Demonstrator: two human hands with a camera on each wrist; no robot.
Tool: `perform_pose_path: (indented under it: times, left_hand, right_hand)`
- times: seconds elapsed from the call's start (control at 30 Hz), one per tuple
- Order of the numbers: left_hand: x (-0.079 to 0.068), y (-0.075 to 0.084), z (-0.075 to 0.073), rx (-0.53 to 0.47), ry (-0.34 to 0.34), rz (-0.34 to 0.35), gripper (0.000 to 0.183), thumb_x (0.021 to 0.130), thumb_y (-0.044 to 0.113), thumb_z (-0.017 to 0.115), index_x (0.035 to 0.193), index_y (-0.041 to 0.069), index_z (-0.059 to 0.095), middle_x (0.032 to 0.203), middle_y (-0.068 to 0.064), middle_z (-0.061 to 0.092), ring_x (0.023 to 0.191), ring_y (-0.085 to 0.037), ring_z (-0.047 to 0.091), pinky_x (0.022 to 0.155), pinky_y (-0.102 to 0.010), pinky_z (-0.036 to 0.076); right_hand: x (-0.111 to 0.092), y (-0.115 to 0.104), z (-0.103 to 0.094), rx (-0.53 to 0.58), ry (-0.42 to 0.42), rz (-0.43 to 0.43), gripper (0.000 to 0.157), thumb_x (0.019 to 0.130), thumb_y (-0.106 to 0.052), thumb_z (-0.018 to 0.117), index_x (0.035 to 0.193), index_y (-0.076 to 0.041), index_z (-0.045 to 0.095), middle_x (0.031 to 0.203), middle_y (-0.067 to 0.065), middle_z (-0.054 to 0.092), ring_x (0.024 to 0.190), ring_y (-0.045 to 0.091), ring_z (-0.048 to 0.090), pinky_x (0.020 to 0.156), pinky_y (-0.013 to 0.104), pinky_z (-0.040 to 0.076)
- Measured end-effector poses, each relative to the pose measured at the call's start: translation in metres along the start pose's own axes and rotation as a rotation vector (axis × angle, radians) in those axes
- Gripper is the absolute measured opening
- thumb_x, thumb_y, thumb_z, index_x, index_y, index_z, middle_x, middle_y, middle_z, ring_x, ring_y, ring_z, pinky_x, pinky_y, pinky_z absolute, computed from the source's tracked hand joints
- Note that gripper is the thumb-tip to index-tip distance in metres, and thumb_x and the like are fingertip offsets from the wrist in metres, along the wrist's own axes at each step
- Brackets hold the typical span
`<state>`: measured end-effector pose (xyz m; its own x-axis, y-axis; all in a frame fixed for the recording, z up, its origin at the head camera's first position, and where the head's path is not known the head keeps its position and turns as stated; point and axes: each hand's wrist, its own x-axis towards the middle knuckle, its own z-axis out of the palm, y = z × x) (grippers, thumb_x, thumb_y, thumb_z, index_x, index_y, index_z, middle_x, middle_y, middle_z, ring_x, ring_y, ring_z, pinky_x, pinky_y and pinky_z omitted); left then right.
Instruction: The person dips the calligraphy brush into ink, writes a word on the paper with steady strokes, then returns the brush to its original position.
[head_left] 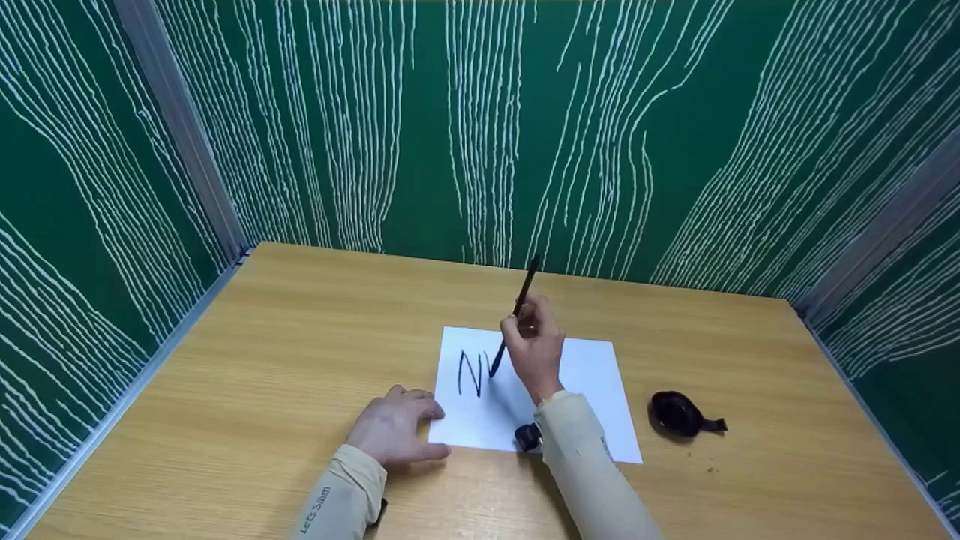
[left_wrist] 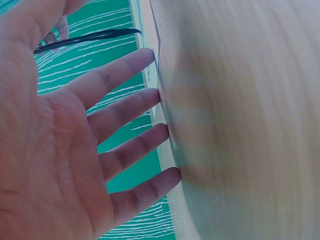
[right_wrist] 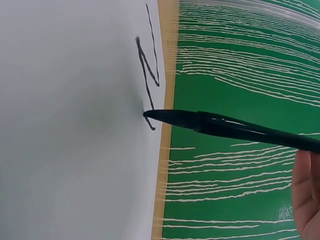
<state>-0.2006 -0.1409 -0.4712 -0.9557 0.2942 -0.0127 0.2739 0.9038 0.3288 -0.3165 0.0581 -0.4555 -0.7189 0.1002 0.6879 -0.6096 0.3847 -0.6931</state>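
Observation:
A white sheet of paper (head_left: 592, 390) lies on the table, with a black letter N (head_left: 469, 373) and a short stroke beside it. My right hand (head_left: 536, 345) pinches a slim black paintbrush (head_left: 527, 283), held at a steep tilt. In the right wrist view the tapered tip of the paintbrush (right_wrist: 172, 118) touches the paper at a dark line. My left hand (head_left: 396, 426) rests at the sheet's left edge, thumb near the lower left corner. From the left wrist, the fingers (left_wrist: 125, 108) look straight and spread, their tips against the surface.
A small black dish with a short handle (head_left: 675, 415) stands right of the paper, with tiny crumbs near it. The wooden table (head_left: 300, 322) is bounded by green panels (head_left: 427, 150) with white wavy lines. A black device (head_left: 527, 436) sits by the right wrist.

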Motion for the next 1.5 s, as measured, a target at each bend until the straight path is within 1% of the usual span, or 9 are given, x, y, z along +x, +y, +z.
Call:
perform_pose_path:
  times: [0.23, 0.43, 0.57, 0.77, 1.07, 1.33, 1.5]
  left_hand:
    - [-0.0001, -0.0003, 0.0001, -0.003, -0.005, -0.002, 0.053, 0.061, 0.062, 0.061, 0.103, 0.029, 0.061, 0.123, 0.004, 0.052, 0.110, -0.023, 0.045, 0.086, -0.047, 0.040]
    - [0.0005, 0.0000, -0.0002, -0.006, -0.010, -0.008, 0.053, 0.061, 0.062, 0.061, 0.103, 0.029, 0.061, 0.123, 0.004, 0.052, 0.110, -0.022, 0.045, 0.086, -0.048, 0.039]
    - [0.0009, 0.0000, 0.0002, -0.004, -0.007, -0.010, 0.053, 0.061, 0.062, 0.061, 0.103, 0.029, 0.061, 0.122, 0.005, 0.053, 0.109, -0.022, 0.045, 0.086, -0.048, 0.040]
    - [0.0001, 0.0000, -0.0002, -0.006, 0.007, 0.007, 0.052, 0.061, 0.060, 0.061, 0.102, 0.028, 0.062, 0.120, 0.004, 0.054, 0.107, -0.022, 0.046, 0.083, -0.047, 0.041]
    - [0.0007, 0.0009, -0.0010, -0.012, -0.020, -0.008, 0.053, 0.062, 0.061, 0.061, 0.103, 0.028, 0.062, 0.122, 0.003, 0.052, 0.109, -0.023, 0.045, 0.086, -0.049, 0.039]
    - [0.0006, 0.0002, -0.0006, -0.006, -0.018, -0.007, 0.053, 0.061, 0.061, 0.061, 0.104, 0.029, 0.061, 0.123, 0.004, 0.052, 0.109, -0.023, 0.044, 0.085, -0.049, 0.039]
    - [0.0005, 0.0006, -0.0016, -0.015, -0.028, -0.015, 0.053, 0.061, 0.061, 0.061, 0.104, 0.029, 0.061, 0.123, 0.004, 0.052, 0.109, -0.022, 0.044, 0.086, -0.048, 0.039]
  right_hand:
    - [-0.0005, -0.0010, -0.0006, 0.010, -0.007, 0.021, 0.020, 0.079, -0.011, 0.055, 0.096, -0.022, 0.053, 0.070, -0.008, 0.053, 0.061, 0.006, 0.051, 0.048, 0.023, 0.047]
    - [0.0000, -0.0014, -0.0010, 0.017, 0.004, -0.001, 0.023, 0.077, -0.007, 0.056, 0.095, -0.021, 0.053, 0.069, -0.007, 0.053, 0.057, 0.004, 0.050, 0.046, 0.022, 0.046]
    - [0.0002, -0.0014, -0.0016, 0.018, 0.006, -0.015, 0.022, 0.077, -0.008, 0.055, 0.095, -0.021, 0.054, 0.068, -0.006, 0.054, 0.055, 0.005, 0.050, 0.045, 0.022, 0.045]
    - [0.0001, -0.0020, -0.0024, 0.056, 0.011, -0.022, 0.023, 0.075, -0.004, 0.055, 0.093, -0.018, 0.055, 0.066, -0.003, 0.054, 0.053, 0.007, 0.050, 0.043, 0.022, 0.043]
    - [0.0001, -0.0012, -0.0023, 0.063, 0.010, -0.027, 0.022, 0.075, -0.003, 0.055, 0.092, -0.018, 0.056, 0.065, -0.002, 0.054, 0.053, 0.009, 0.049, 0.042, 0.023, 0.043]
    - [0.0002, -0.0030, -0.0039, 0.041, 0.006, -0.010, 0.021, 0.076, -0.009, 0.055, 0.093, -0.021, 0.055, 0.067, -0.005, 0.054, 0.055, 0.007, 0.051, 0.044, 0.023, 0.045]
    - [0.0009, -0.0028, -0.0045, 0.043, 0.010, -0.014, 0.020, 0.076, -0.009, 0.054, 0.093, -0.021, 0.054, 0.067, -0.006, 0.053, 0.055, 0.007, 0.051, 0.044, 0.023, 0.045]
